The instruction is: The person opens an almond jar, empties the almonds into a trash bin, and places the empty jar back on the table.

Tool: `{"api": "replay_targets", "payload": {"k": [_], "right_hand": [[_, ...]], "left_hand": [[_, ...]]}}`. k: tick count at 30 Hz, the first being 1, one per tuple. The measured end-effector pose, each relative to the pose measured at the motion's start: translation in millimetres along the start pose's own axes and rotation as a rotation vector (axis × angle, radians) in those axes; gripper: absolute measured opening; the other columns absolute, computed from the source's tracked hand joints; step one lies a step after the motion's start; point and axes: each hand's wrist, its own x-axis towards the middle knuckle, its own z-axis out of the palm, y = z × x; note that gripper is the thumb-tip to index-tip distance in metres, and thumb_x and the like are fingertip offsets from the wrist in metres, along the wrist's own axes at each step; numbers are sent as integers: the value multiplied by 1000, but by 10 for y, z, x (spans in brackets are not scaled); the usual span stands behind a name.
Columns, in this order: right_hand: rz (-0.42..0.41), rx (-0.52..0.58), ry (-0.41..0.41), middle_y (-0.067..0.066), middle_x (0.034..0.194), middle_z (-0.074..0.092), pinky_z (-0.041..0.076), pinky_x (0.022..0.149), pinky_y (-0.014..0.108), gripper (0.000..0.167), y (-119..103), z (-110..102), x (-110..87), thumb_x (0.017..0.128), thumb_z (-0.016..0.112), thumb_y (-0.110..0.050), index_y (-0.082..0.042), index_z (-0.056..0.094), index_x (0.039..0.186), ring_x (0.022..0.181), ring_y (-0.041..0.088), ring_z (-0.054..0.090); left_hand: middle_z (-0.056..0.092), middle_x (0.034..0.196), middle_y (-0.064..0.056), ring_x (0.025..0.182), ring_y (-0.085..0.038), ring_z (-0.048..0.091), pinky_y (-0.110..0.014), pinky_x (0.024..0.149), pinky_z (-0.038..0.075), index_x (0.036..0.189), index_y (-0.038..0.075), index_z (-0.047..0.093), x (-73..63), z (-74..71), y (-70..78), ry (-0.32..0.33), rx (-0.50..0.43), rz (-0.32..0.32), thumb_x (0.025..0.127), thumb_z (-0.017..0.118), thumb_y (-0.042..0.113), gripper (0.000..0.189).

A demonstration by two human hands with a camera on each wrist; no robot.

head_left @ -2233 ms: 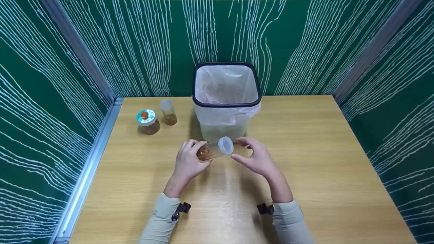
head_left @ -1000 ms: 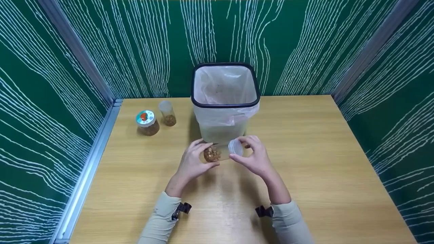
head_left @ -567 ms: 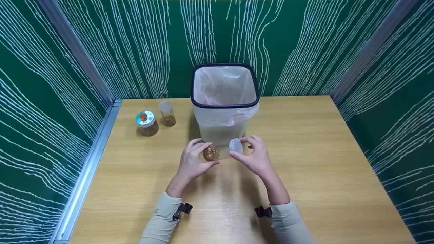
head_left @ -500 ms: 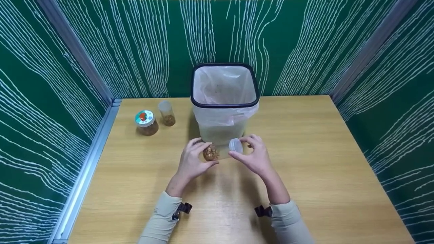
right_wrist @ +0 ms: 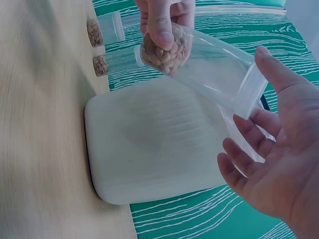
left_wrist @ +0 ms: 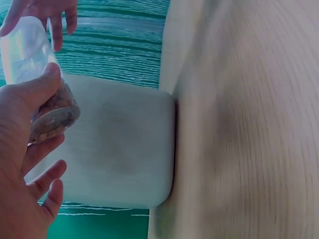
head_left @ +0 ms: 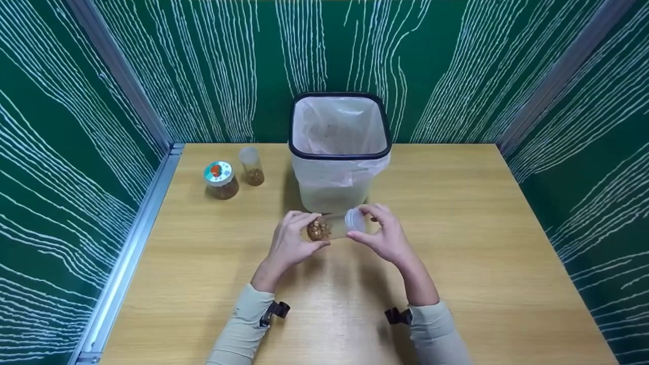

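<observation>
A clear plastic jar (head_left: 338,226) lies nearly level in the air in front of the bin, its translucent screw lid (head_left: 355,221) facing right. Brown nut-like pieces (right_wrist: 162,55) are gathered at its bottom end. My left hand (head_left: 291,241) grips that end between thumb and fingers; the left wrist view shows the jar's base (left_wrist: 56,120) beyond the thumb. With thumb and index finger my right hand (head_left: 389,238) pinches the lid's rim, its other fingers loosely bent beside it in the right wrist view. The lid sits on the jar's mouth.
A bin (head_left: 332,195) with a black rim and a white liner stands at the table's back middle. Left of it are a jar with a colourful lid (head_left: 219,172) and a slim jar (head_left: 252,165) holding brown pieces. Green patterned walls (head_left: 456,76) enclose the wooden table (head_left: 481,243).
Since the earliest frame, the jar and left hand have shifted slightly right, and my right hand has closed its thumb and finger on the lid. In the last half second little has changed.
</observation>
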Motion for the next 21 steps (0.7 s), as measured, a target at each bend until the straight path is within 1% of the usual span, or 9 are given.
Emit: {"api": "replay_targets", "payload": {"k": [4, 8, 11, 15, 18, 21], "right_hand": [[-8, -13, -80, 1, 108, 58, 45, 86, 45, 54, 30, -51, -4, 74, 85, -31, -15, 65, 121, 103, 20, 50], [-41, -19, -121, 0, 116, 58, 42, 91, 46, 58, 54, -77, -12, 77, 83, -30, -20, 61, 130, 109, 21, 49], [-59, 10, -120, 1, 121, 57, 41, 94, 51, 67, 61, -71, -14, 77, 84, -26, -18, 55, 137, 114, 21, 49], [-16, 29, -88, 8, 122, 58, 40, 96, 55, 77, 50, -47, -3, 77, 83, -23, -11, 45, 143, 118, 22, 49], [37, -18, -59, 13, 121, 59, 40, 95, 52, 69, 45, -25, -3, 82, 78, -28, -8, 46, 139, 117, 25, 49], [89, -110, -37, 13, 116, 61, 40, 95, 49, 55, 50, -1, -19, 85, 72, -38, -8, 55, 128, 114, 27, 52]], "left_hand": [[69, 108, 3, 102, -16, 53, -38, 86, 46, 117, 18, 70, -17, 17, 0, -16, -2, -28, 67, 86, 48, 61], [69, 110, 3, 103, -16, 53, -38, 84, 48, 120, 18, 69, -24, 38, -9, -19, -1, -39, 68, 85, 50, 63], [69, 110, 2, 103, -16, 54, -37, 84, 49, 120, 17, 69, -28, 54, -25, -7, 9, -31, 67, 85, 51, 64], [69, 110, 2, 103, -17, 54, -37, 85, 48, 119, 16, 70, -40, 75, -44, 11, 21, -17, 67, 86, 50, 64], [70, 108, 2, 103, -17, 54, -37, 87, 47, 118, 15, 70, -64, 85, -52, 26, 24, -10, 66, 87, 48, 63], [70, 107, 3, 102, -18, 55, -37, 88, 47, 117, 16, 70, -88, 90, -59, 42, 29, 2, 65, 87, 47, 63]]}}
